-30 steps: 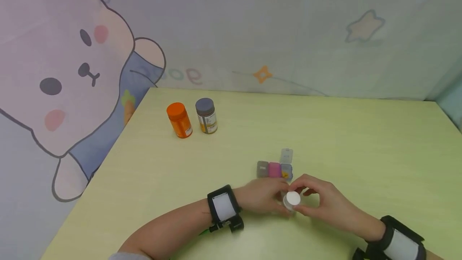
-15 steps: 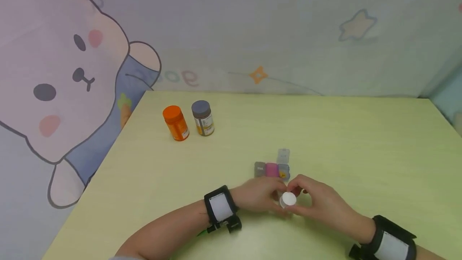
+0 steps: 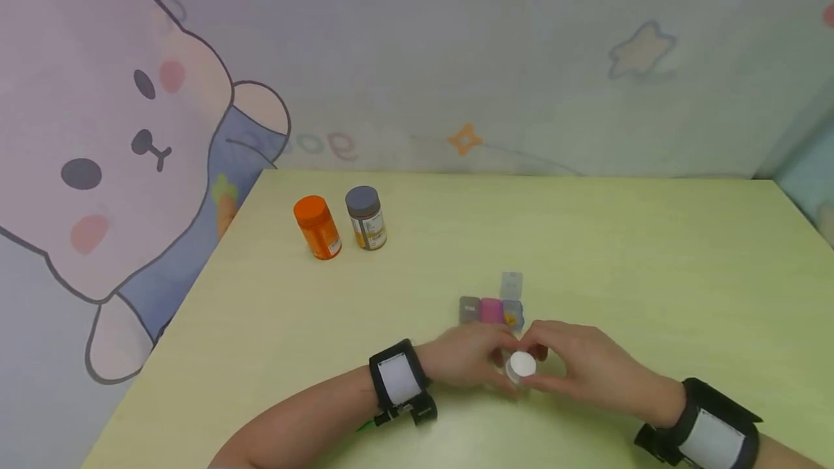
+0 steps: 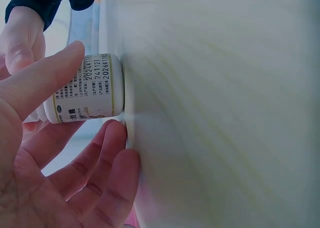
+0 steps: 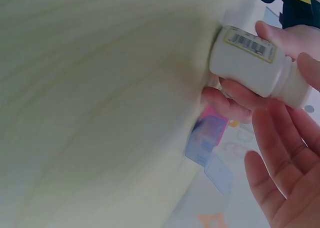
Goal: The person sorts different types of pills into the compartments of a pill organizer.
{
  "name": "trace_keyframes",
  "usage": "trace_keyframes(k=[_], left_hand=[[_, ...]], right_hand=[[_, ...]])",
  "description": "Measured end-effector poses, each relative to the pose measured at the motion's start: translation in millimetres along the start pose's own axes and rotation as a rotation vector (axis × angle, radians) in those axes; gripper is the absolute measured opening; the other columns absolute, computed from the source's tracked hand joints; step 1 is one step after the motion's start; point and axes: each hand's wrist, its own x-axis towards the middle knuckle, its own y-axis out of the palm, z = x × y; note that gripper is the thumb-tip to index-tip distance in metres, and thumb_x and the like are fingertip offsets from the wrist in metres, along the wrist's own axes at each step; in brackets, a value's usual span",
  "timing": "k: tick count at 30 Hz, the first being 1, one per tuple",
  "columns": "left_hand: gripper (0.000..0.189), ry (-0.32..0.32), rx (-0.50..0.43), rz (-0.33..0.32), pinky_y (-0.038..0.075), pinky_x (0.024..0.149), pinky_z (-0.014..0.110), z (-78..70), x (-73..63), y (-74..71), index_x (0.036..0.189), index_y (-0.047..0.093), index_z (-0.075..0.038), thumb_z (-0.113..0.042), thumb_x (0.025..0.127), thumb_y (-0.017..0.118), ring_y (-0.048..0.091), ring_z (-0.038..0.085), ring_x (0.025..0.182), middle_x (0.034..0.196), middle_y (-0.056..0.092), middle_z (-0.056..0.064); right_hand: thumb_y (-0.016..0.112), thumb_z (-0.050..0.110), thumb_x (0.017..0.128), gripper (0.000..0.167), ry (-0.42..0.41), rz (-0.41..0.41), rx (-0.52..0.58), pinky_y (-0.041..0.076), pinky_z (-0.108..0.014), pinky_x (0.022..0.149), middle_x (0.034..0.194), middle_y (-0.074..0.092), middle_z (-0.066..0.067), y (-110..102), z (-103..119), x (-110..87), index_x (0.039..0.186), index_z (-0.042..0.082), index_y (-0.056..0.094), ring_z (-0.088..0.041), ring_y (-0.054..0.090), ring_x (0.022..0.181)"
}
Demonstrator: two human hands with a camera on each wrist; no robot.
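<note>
As half a second earlier, the white bottle [image 4: 95, 106] is gripped by the left hand [image 3: 462, 355], its cap [image 3: 523, 364] pinched by the right hand [image 3: 596, 368]; the pill box [image 3: 491, 310] is seen just beyond the left hand.

Indoor rm., appar. a filming corner: cartoon-print cloth [image 3: 404, 56] hung here behind yellowish counter [image 3: 651, 259], two wrist-worn cams [image 3: 424, 409].

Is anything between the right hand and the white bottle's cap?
Nothing visible: the right hand is at the cap, and the left hand grips the white bottle lower down, around its body.
</note>
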Motion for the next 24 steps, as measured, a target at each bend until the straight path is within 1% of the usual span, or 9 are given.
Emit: trace_keyframes(k=[3,6,11,13,15,18,20,24], left_hand=[[0.033,-0.001,0.008,0.0,0.041,0.073,0.012,-0.6,-0.7,3.5,0.108,0.07,-0.014,-0.029,0.08,0.081,0.051,-0.003,0.084,0.098,0.059,-0.013],[0.031,0.015,0.021,-0.003,0.041,0.071,0.012,-0.5,-0.5,4.9,0.105,0.069,-0.015,-0.03,0.081,0.081,0.051,-0.002,0.083,0.095,0.058,-0.013],[0.031,0.011,0.032,-0.008,0.04,0.067,0.013,0.6,-1.6,5.7,0.102,0.067,-0.015,-0.03,0.08,0.081,0.049,0.0,0.078,0.088,0.055,-0.013],[0.032,-0.005,0.025,-0.006,0.04,0.068,0.013,0.3,-2.7,4.6,0.103,0.067,-0.015,-0.03,0.079,0.082,0.05,-0.001,0.078,0.087,0.056,-0.014],[0.035,-0.023,0.029,-0.007,0.041,0.069,0.014,-0.4,-4.0,2.5,0.104,0.066,-0.016,-0.031,0.078,0.083,0.05,-0.001,0.079,0.087,0.057,-0.014],[0.038,-0.034,0.046,-0.011,0.041,0.07,0.014,-0.5,-4.1,0.0,0.106,0.066,-0.017,-0.032,0.077,0.083,0.051,-0.002,0.081,0.09,0.059,-0.015],[0.038,-0.028,0.053,-0.013,0.041,0.07,0.014,0.0,-3.4,-0.6,0.107,0.066,-0.017,-0.032,0.077,0.083,0.051,-0.002,0.082,0.091,0.059,-0.015],[0.034,-0.003,0.05,-0.015,0.04,0.067,0.013,1.4,-1.6,0.1,0.104,0.068,-0.018,-0.032,0.078,0.082,0.049,-0.001,0.079,0.088,0.057,-0.015]], right_hand=[[0.083,0.033,0.077,0.034,0.042,-0.027,-0.027,0.046,-0.02,0.061,0.085,0.052,0.02,5.6,1.4,-1.7,0.094,0.025,0.055,-0.001,0.051,0.073],[0.083,0.037,0.076,0.036,0.053,-0.044,-0.042,0.046,-0.02,0.06,0.086,0.053,0.02,9.8,2.7,-4.0,0.095,0.025,0.055,-0.001,0.052,0.074],[0.081,0.029,0.08,0.039,-0.006,-0.028,0.017,0.05,-0.023,0.066,0.098,0.056,0.017,10.5,3.5,-8.0,0.112,0.021,0.061,-0.003,0.055,0.082],[0.08,0.023,0.082,0.04,-0.03,-0.011,0.054,0.051,-0.024,0.067,0.101,0.055,0.016,9.1,2.5,-8.7,0.117,0.017,0.062,-0.003,0.056,0.084],[0.079,0.018,0.082,0.04,-0.048,0.001,0.072,0.051,-0.024,0.067,0.102,0.054,0.015,7.7,0.8,-8.1,0.119,0.014,0.063,-0.003,0.056,0.084],[0.08,0.015,0.081,0.037,-0.061,0.002,0.07,0.051,-0.024,0.065,0.099,0.054,0.014,6.3,-1.3,-4.8,0.115,0.014,0.064,-0.003,0.057,0.082],[0.081,0.016,0.079,0.035,-0.049,-0.003,0.062,0.05,-0.024,0.064,0.096,0.055,0.015,6.1,-1.6,-2.3,0.109,0.018,0.064,-0.002,0.057,0.08],[0.084,0.017,0.076,0.036,0.027,0.003,0.061,0.051,-0.025,0.064,0.091,0.057,0.017,7.1,0.7,1.2,0.098,0.023,0.057,-0.001,0.056,0.078]])
